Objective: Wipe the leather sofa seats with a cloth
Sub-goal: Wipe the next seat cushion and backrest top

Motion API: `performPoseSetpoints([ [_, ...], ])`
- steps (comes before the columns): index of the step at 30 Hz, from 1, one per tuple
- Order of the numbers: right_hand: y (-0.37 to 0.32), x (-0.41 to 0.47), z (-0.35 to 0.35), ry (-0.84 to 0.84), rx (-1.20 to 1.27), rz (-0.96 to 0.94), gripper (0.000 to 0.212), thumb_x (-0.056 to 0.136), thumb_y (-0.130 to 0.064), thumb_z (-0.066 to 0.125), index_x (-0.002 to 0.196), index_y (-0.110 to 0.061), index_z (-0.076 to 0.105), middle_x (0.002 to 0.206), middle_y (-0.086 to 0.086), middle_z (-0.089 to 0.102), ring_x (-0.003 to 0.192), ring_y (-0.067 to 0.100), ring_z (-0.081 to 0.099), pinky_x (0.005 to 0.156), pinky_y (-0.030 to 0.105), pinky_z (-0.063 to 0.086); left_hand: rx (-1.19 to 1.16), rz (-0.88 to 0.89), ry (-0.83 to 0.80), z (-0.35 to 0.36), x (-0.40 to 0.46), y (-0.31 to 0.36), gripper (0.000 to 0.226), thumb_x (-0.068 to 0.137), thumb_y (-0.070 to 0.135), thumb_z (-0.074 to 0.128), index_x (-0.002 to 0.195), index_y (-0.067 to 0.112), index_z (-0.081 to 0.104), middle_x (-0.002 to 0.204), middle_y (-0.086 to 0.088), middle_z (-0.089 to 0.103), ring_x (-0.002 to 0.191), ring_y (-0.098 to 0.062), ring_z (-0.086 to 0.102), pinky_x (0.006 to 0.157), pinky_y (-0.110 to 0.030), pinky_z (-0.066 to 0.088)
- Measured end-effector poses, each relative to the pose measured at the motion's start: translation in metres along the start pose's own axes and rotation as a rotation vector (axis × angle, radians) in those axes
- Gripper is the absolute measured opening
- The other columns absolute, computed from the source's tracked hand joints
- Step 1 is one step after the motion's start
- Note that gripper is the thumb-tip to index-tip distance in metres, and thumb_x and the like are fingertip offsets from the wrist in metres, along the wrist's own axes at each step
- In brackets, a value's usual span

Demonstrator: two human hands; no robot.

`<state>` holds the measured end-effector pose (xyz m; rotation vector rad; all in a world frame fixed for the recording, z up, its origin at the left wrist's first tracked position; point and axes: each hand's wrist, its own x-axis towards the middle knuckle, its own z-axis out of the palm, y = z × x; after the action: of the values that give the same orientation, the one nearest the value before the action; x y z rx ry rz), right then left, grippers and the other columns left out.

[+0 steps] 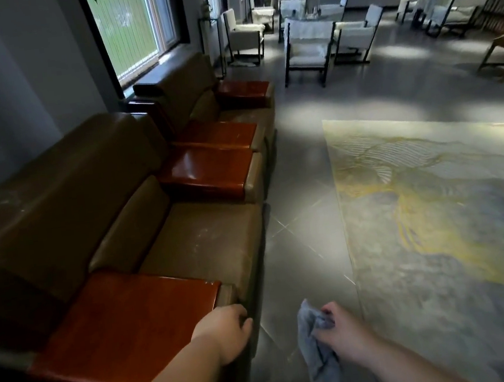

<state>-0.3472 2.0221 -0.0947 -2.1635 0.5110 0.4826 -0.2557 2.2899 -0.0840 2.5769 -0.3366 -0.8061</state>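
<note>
A row of brown leather sofa chairs with glossy red-brown wooden armrests runs along the left wall. The nearest seat cushion (200, 244) looks dusty and scuffed. A second seat (245, 117) lies farther back. My left hand (227, 333) rests on the front corner of the nearest wooden armrest (127, 326), fingers curled loosely over its edge. My right hand (340, 329) hangs over the floor to the right of the sofa and grips a crumpled grey-blue cloth (316, 348), which dangles below it.
Grey tiled floor (296, 204) runs in front of the sofas. A large grey and yellow rug (438, 215) covers the floor at right. White chairs with dark frames (309, 47) and a table stand at the back. A window (132, 27) is above the sofas.
</note>
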Motion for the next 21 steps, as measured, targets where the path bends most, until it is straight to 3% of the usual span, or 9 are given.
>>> performPoseSetpoints([
  [3,-0.003,0.041,-0.018,-0.017,0.010,-0.002,0.013,0.091,-0.022,0.071,0.095,-0.024,0.058,0.087,-0.004,0.068,0.078,0.007,0.061,0.062,0.022,0.043,-0.017,-0.029,-0.012,-0.011,0.038,0.007,0.036,0.104,0.050,0.054,0.138,0.039,0.060,0.110,0.016,0.066,0.097,-0.001,0.065,0.087,-0.023,0.056],
  [8,-0.011,0.132,-0.048,-0.097,-0.016,-0.091,0.008,0.090,-0.013,0.068,0.093,-0.020,0.070,0.082,-0.001,0.073,0.077,0.010,0.063,0.071,0.029,0.050,-0.038,-0.080,0.007,-0.036,0.102,0.022,0.031,0.104,0.048,0.055,0.133,0.042,0.061,0.112,0.019,0.063,0.100,-0.001,0.062,0.087,-0.023,0.053],
  [10,-0.025,0.170,-0.063,-0.140,-0.011,-0.119,0.008,0.095,-0.010,0.066,0.094,-0.018,0.070,0.082,-0.002,0.072,0.080,0.012,0.062,0.069,0.025,0.047,-0.051,-0.132,0.019,-0.046,0.124,0.025,0.029,0.104,0.046,0.054,0.131,0.040,0.063,0.111,0.020,0.062,0.100,0.000,0.061,0.086,-0.023,0.052],
  [14,-0.054,0.234,-0.095,-0.247,-0.060,-0.144,0.005,0.099,-0.023,0.065,0.100,-0.023,0.070,0.093,-0.003,0.074,0.085,0.011,0.067,0.068,0.021,0.049,-0.084,-0.276,0.082,-0.061,0.161,0.031,0.029,0.103,0.048,0.055,0.128,0.038,0.065,0.103,0.019,0.062,0.092,0.002,0.061,0.073,-0.020,0.048],
  [21,-0.090,0.323,-0.112,-0.342,-0.244,-0.193,0.009,0.088,-0.033,0.059,0.091,-0.029,0.067,0.085,-0.005,0.072,0.084,0.017,0.069,0.073,0.032,0.055,-0.180,-0.402,0.123,-0.060,0.203,0.043,0.027,0.102,0.049,0.055,0.123,0.038,0.068,0.101,0.018,0.067,0.091,-0.001,0.065,0.077,-0.023,0.056],
])
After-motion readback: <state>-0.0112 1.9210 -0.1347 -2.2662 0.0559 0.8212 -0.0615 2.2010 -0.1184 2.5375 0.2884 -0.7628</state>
